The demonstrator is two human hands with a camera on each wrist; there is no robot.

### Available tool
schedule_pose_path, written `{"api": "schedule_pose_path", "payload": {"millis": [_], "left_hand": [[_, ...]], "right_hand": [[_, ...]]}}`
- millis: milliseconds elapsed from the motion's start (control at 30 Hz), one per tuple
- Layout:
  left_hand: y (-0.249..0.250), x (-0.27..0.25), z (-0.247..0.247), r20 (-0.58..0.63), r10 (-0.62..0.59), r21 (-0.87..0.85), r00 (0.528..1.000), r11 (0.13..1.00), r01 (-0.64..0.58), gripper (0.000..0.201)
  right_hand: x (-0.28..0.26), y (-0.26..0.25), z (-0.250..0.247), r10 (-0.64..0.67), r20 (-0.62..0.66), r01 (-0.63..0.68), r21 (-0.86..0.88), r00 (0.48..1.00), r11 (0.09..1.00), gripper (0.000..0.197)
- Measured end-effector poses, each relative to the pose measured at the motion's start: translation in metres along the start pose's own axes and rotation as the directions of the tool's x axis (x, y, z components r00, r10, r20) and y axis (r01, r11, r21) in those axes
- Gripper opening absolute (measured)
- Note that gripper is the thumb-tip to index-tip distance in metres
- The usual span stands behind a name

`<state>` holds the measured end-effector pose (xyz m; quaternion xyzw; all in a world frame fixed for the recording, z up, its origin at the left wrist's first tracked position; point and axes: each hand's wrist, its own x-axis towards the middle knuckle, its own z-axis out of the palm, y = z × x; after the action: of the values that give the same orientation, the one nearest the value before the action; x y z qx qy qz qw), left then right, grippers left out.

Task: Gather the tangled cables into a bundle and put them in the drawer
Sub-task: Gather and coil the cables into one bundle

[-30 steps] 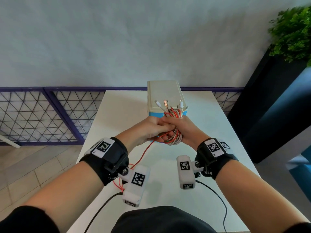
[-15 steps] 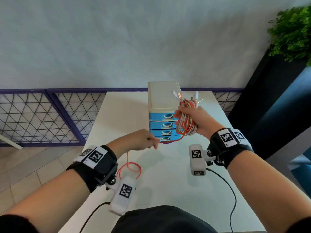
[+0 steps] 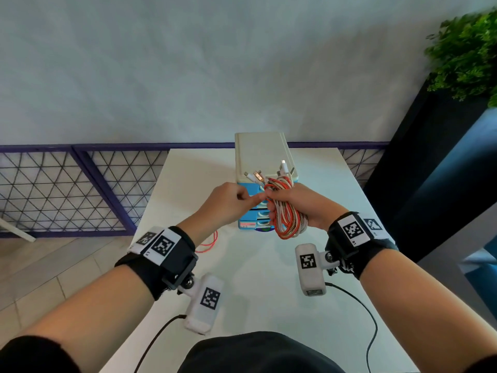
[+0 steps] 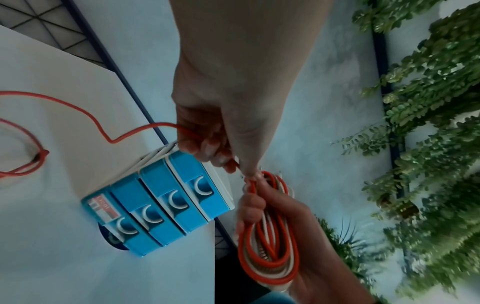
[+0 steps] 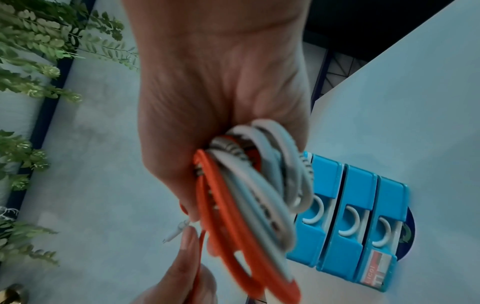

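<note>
My right hand [image 3: 295, 205] grips a coiled bundle of orange, white and braided cables [image 3: 286, 214], held above the table in front of the drawer unit; the same bundle [image 5: 249, 205] fills the right wrist view. Several plug ends [image 3: 258, 175] stick up from its top. My left hand [image 3: 236, 203] pinches the loose orange cable [image 4: 103, 127] right beside the bundle, and its tail [image 3: 207, 242] trails down onto the table. The small drawer unit [image 3: 262, 157] has a beige top and blue drawers [image 4: 166, 203], all of them closed.
The white table [image 3: 255, 278] has the drawer unit at its far middle. A purple lattice fence [image 3: 80, 184] runs behind it. A dark planter with a green plant [image 3: 468, 57] stands to the right. Wrist camera leads [image 3: 357, 297] hang over the near table.
My left hand has come back up from the table to the bundle, drawing the orange cable with it. My right hand has lowered the bundle toward the drawer fronts.
</note>
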<state>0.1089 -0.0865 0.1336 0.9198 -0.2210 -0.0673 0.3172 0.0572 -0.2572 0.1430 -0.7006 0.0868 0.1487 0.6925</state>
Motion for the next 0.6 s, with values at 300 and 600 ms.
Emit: {"api": "schedule_pose_path", "payload": {"millis": [300, 600], "left_hand": [[-0.022, -0.005, -0.020, 0.548, -0.162, -0.618, 0.820, 0.582, 0.528, 0.023], [0.014, -0.003, 0.002, 0.588, -0.129, -0.656, 0.799, 0.502, 0.564, 0.014]], "right_hand": [[0.011, 0.017, -0.020, -0.053, -0.310, 0.054, -0.008, 0.949, 0.999, 0.024], [0.019, 0.015, 0.015, -0.006, -0.205, 0.045, 0.182, 0.979, 0.982, 0.054]]}}
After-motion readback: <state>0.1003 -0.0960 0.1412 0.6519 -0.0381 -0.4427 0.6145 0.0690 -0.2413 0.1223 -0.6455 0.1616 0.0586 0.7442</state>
